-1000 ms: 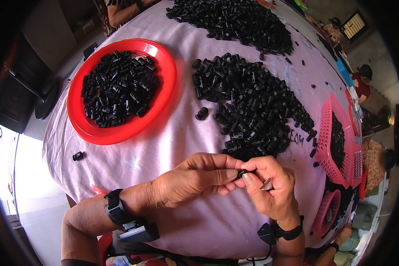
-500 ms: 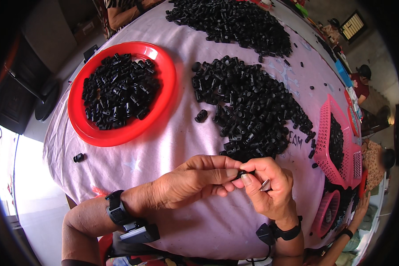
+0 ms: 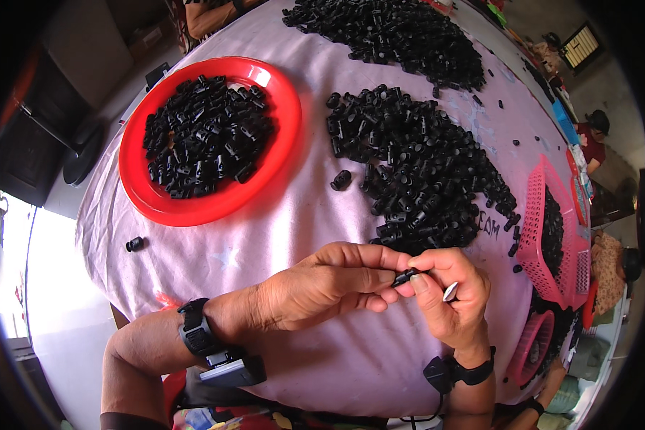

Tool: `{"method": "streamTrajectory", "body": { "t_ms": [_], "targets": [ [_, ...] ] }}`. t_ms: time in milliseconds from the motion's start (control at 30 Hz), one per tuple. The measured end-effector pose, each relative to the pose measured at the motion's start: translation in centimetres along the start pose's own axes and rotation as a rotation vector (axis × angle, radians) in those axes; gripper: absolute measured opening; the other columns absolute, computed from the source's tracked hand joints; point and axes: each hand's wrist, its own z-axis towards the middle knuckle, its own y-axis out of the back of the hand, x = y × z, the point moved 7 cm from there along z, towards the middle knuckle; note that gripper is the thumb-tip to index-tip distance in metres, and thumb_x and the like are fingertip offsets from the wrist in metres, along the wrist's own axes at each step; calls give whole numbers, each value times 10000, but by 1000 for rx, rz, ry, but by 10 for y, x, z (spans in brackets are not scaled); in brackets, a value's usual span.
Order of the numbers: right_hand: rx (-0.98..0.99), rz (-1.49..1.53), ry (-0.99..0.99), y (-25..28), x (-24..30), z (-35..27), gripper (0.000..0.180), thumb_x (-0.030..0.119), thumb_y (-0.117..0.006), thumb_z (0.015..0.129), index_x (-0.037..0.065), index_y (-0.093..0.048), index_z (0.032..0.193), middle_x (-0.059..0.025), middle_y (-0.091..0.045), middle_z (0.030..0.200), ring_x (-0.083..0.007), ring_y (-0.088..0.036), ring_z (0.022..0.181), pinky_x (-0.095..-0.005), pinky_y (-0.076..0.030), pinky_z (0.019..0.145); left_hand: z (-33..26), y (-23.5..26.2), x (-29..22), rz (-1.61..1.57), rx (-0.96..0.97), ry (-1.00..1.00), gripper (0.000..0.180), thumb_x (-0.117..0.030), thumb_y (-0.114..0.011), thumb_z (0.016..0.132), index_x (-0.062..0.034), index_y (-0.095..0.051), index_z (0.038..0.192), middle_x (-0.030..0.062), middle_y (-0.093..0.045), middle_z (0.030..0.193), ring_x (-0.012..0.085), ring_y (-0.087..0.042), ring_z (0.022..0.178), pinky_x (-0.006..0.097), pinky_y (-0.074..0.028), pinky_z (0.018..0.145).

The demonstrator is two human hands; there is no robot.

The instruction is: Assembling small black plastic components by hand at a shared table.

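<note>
Between the fingertips of both hands sits a small black plastic piece, a cord lock by its look point(image 3: 405, 276). My left hand point(image 3: 319, 283) pinches its left end with thumb and fingers. My right hand point(image 3: 448, 297) grips the other end from the right. A shiny silver metal piece point(image 3: 450, 291) with a pointed end sticks out from my right palm; the rest of it is hidden by the fingers. Just beyond my hands spreads a heap of similar black cord locks point(image 3: 430, 172).
A red round tray point(image 3: 288, 136) with many black pieces stands at the left. Single pieces lie near it point(image 3: 135, 244) and beside the heap point(image 3: 341, 180). Another heap point(image 3: 394, 39) is at the back. Pink baskets point(image 3: 534, 229) stand right, near another person's arm point(image 3: 548, 387).
The view has shifted a little, so the table's things sit further right. The black piece shows more between my fingertips, and both hands keep their pinch.
</note>
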Motion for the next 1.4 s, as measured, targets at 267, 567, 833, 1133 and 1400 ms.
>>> {"method": "streamTrajectory", "body": {
  "t_ms": [267, 567, 833, 1133, 1400],
  "targets": [
    [20, -17, 15, -2, -2, 0, 132, -28, -596, 875, -7, -584, 1005, -103, -686, 846, -136, -696, 750, -234, -553, 640, -1, 2, -3, 222, -29, 3, 343, -106, -530, 963, 9, -509, 1286, 36, -618, 1105, 91, -579, 947, 235, -463, 856],
    [13, 79, 31, 4, -7, -1, 144, -27, -601, 875, -13, -590, 1018, -121, -688, 874, -149, -700, 750, -223, -552, 631, 0, 1, -4, 97, 14, -24, 354, -112, -539, 961, 9, -505, 1291, 52, -620, 1121, 93, -587, 936, 232, -464, 864],
    [28, 9, 71, 0, -8, -1, 142, -24, -605, 872, -8, -597, 1013, -114, -690, 873, -163, -707, 750, -223, -560, 616, -2, 0, -7, 245, -24, -59, 334, -94, -547, 950, 4, -529, 1269, 53, -631, 1090, 94, -588, 932, 243, -471, 845],
    [38, 34, 89, 3, -5, -1, 138, -23, -608, 871, -12, -599, 1008, -117, -684, 893, -177, -708, 751, -234, -567, 618, -1, 3, -4, 147, -24, -43, 324, -71, -540, 947, 3, -535, 1263, 56, -625, 1101, 104, -591, 926, 248, -474, 851],
    [33, 5, 100, 1, -5, -2, 139, -21, -604, 873, -9, -600, 1012, -121, -689, 867, -168, -704, 743, -238, -572, 623, -2, 0, -6, 227, -3, -88, 322, -102, -568, 945, -5, -543, 1251, 55, -632, 1084, 96, -579, 906, 244, -473, 849]
  ]
}}
